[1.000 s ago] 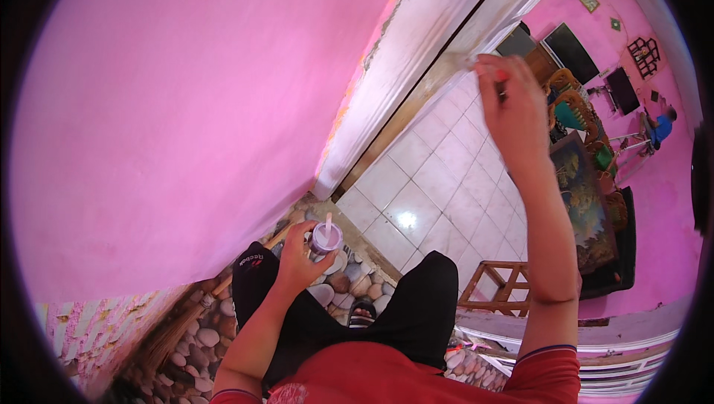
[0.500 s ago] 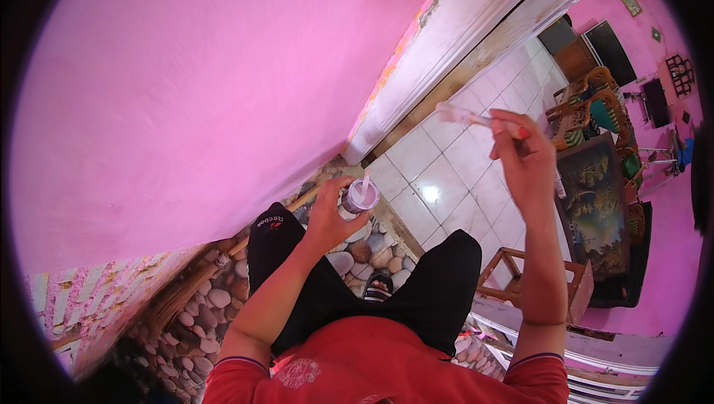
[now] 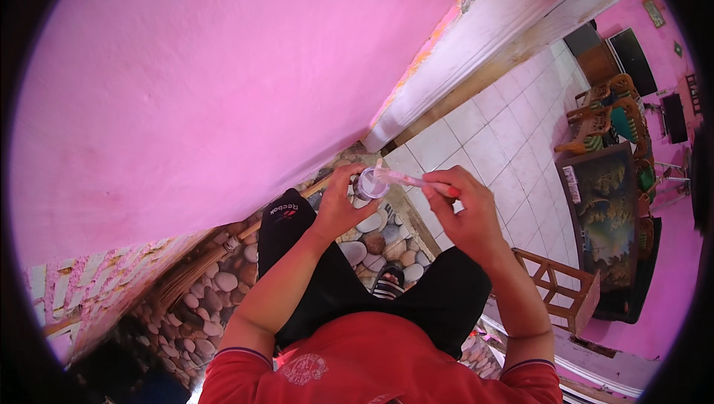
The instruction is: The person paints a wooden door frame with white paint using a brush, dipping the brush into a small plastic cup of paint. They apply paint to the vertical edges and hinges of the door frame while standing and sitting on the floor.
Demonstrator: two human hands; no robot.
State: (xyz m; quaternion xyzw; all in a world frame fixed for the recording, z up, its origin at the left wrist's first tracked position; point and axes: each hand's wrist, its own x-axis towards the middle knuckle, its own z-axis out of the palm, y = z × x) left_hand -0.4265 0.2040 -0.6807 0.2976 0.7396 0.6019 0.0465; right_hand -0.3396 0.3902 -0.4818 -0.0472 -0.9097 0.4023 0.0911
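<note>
My left hand (image 3: 340,203) is closed around a small paint cup (image 3: 372,184) with pale paint inside, held above my knees. A thin wooden stick (image 3: 379,163) stands up at the cup's far rim. In my right hand (image 3: 465,207) is a paintbrush (image 3: 405,178), gripped by its red-ended handle. The brush lies almost level, its pale, paint-smeared head over the mouth of the cup. Whether the bristles touch the paint I cannot tell.
A pink wall (image 3: 201,106) rises at the left, with a white door frame (image 3: 446,62) beyond. Below are pebble-patterned ground (image 3: 372,244) and a broom (image 3: 186,277). White floor tiles (image 3: 476,129), a wooden frame stand (image 3: 558,285) and wicker chairs (image 3: 595,125) lie to the right.
My right hand has come down and to the left, bringing the paintbrush from the raised position to the cup. My left hand still holds the cup; the whole view has shifted slightly.
</note>
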